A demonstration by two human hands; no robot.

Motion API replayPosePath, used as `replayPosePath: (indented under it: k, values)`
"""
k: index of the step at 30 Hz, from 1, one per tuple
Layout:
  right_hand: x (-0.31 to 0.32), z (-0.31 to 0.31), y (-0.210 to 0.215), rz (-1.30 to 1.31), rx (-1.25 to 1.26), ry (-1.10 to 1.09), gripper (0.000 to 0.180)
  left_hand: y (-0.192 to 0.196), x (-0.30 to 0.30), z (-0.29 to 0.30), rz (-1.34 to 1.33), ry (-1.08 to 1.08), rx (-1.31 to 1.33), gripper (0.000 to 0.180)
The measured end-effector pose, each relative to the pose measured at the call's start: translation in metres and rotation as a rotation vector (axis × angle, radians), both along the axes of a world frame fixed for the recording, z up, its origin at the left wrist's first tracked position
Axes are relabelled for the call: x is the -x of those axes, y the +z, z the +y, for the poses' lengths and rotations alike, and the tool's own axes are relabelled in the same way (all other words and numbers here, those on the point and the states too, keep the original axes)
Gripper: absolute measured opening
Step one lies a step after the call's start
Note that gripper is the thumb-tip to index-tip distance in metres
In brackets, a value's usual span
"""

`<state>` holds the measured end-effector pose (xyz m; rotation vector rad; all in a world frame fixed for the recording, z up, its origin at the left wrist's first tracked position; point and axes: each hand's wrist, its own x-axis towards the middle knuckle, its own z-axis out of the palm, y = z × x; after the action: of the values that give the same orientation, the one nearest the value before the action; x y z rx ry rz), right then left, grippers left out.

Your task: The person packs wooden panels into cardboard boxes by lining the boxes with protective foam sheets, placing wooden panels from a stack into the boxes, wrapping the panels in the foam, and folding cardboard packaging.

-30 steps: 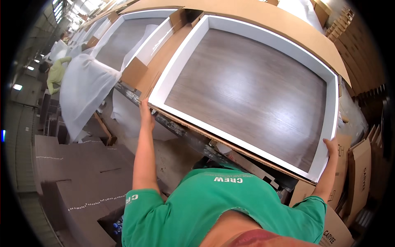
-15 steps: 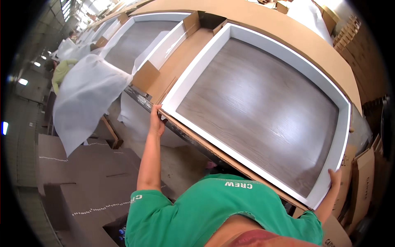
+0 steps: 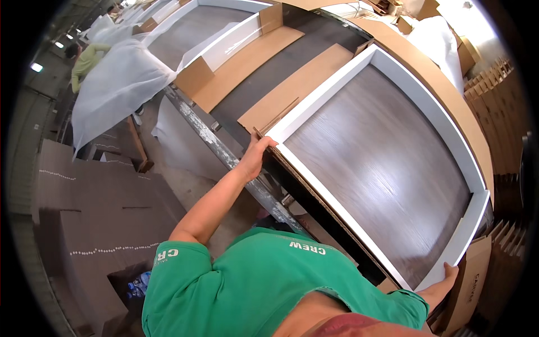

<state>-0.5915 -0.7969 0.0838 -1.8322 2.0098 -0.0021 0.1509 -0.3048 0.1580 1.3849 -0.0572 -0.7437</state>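
While both arms are stretched out wide, the left hand (image 3: 255,156) is curled over the near left corner of a big wood-grain panel with a white frame (image 3: 376,157), fingers wrapped on the white edge and gripping it. Over at about 4 o'clock, the right hand (image 3: 446,278) is clamped on the opposite near corner of the same panel, thumb on top of the white rim, rest of the fingers hidden underneath, so can't tell exactly how they sit.

That panel fills most of the right half of the view, running from roughly the middle out toward 2 o'clock, lying flat on a cardboard sheet (image 3: 292,84) on a long packing line. A grey metal rail (image 3: 224,151) runs diagonally along the near side of the line, right below the left hand.

Up at 11 o'clock there's a second framed panel (image 3: 196,28) farther along the same line, with white foam wrap (image 3: 118,84) draped off its side at around 10 o'clock. Flattened brown cartons (image 3: 84,208) are stacked on the floor at 8 o'clock. Person in a green shirt (image 3: 90,56) stands far back at 10 o'clock, well apart from all this.
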Motion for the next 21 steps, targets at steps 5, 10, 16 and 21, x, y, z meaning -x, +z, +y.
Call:
replayPosePath:
  k: [5, 10, 16, 21]
  values:
    - [0.048, 0.009, -0.021, -0.010, -0.220, -0.175, 0.061, 0.017, 0.044, -0.013, 0.075, -0.043, -0.082, 0.064]
    - [0.077, 0.017, -0.030, 0.097, -0.177, -0.195, 0.066, 0.016, 0.070, -0.017, 0.063, -0.112, -0.153, 0.061]
    - [0.077, -0.003, -0.023, 0.325, 0.020, -0.126, 0.072, -0.001, 0.094, -0.007, -0.085, -0.108, -0.189, 0.055]
    - [-0.095, 0.019, 0.053, 0.601, 0.114, -0.112, 0.082, 0.005, 0.093, 0.006, -0.140, 0.015, -0.195, 0.062]
